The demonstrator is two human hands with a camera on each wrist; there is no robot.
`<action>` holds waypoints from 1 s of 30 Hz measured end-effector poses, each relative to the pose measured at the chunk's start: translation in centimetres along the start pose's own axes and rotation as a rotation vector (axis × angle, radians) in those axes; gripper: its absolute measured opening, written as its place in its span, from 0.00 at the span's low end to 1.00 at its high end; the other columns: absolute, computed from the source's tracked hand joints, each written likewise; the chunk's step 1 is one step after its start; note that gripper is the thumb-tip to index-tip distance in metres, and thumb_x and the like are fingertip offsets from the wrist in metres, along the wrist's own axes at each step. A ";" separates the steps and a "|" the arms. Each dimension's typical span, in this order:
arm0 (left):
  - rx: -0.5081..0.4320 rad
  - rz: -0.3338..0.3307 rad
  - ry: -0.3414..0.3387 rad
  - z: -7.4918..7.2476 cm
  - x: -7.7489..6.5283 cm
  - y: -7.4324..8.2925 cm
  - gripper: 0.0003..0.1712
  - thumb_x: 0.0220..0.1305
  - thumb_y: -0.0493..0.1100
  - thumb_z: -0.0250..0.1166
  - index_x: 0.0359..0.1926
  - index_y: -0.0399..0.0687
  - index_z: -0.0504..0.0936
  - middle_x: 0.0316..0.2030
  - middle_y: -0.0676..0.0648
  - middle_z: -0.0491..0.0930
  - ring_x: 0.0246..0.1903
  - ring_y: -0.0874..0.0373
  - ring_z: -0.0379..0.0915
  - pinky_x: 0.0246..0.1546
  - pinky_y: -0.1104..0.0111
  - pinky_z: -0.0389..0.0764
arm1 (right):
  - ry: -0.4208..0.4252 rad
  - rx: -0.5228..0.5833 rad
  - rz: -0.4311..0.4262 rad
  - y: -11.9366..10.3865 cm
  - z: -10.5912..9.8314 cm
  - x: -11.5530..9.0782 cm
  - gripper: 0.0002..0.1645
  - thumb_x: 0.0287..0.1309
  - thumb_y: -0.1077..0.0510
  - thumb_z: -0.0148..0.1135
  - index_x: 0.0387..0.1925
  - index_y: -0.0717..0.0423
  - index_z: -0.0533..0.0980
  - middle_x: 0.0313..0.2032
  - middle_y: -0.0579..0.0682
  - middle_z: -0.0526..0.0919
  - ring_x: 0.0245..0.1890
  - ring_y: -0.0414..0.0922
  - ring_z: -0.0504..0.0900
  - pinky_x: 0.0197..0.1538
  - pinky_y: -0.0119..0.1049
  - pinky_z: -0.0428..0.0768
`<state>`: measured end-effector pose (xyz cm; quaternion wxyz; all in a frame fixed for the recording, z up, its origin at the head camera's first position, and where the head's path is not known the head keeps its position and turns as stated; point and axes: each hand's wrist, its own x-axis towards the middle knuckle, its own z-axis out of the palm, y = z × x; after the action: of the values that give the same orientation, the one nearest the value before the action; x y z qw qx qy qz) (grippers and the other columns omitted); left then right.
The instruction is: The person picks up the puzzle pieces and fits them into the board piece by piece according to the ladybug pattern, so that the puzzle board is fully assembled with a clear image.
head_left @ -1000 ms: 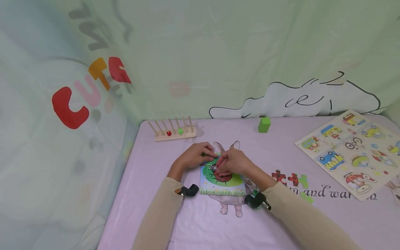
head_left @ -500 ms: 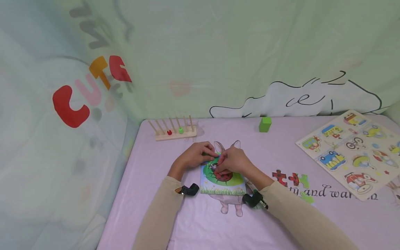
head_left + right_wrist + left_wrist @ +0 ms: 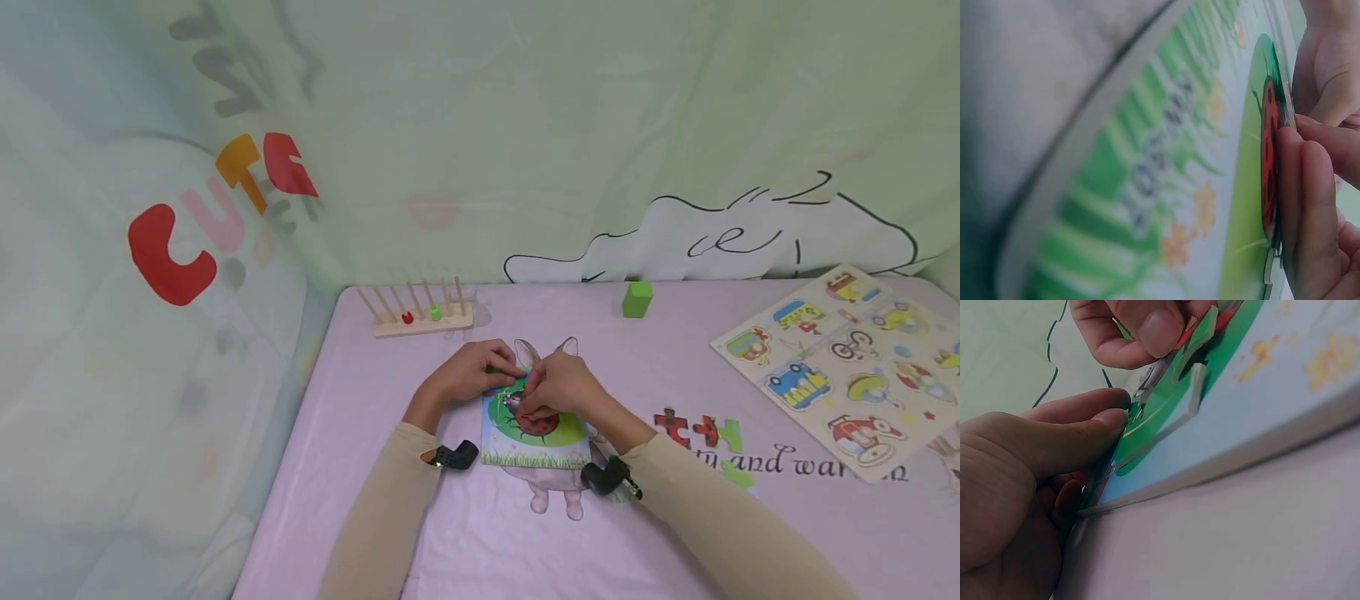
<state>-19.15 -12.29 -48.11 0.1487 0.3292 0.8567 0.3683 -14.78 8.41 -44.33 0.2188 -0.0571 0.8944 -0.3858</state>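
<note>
A ladybug jigsaw board [image 3: 501,448] lies on the pink tablecloth between the hands. At its far left corner is my left hand [image 3: 468,369], thumb and index finger together on the edge in the left wrist view, other fingers curled beside it. My right hand [image 3: 564,385] bends over the ladybug picture and pinches a puzzle piece [image 3: 1199,340], green at its visible end. This piece stands tilted above the board face in the left wrist view. A raised piece edge [image 3: 1196,387] shows beside it. The right fingers hide part of the ladybug.
Loose red ladybug pieces [image 3: 672,426] and green pieces [image 3: 731,435] lie to the right. Farther right is a wooden vehicle puzzle [image 3: 813,333]. At the back stand a pegged rack [image 3: 423,322] with a red and a green bead, and a green block [image 3: 637,300].
The right wrist has shifted slightly left, while the right fingers stay over the ladybug. The left hand keeps its place at the board's corner.
</note>
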 end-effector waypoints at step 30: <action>-0.010 -0.007 -0.001 -0.2 -0.2 0.6 0.11 0.67 0.40 0.69 0.49 0.49 0.91 0.45 0.53 0.81 0.47 0.62 0.75 0.50 0.73 0.75 | -0.005 -0.092 -0.038 0.3 -0.1 0.2 0.16 0.44 0.49 0.83 0.22 0.52 0.83 0.16 0.44 0.83 0.20 0.40 0.82 0.25 0.32 0.75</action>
<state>-18.79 -12.25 -47.52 0.1520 0.3257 0.8558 0.3721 -14.93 8.60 -44.54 0.2109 -0.0848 0.9095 -0.3480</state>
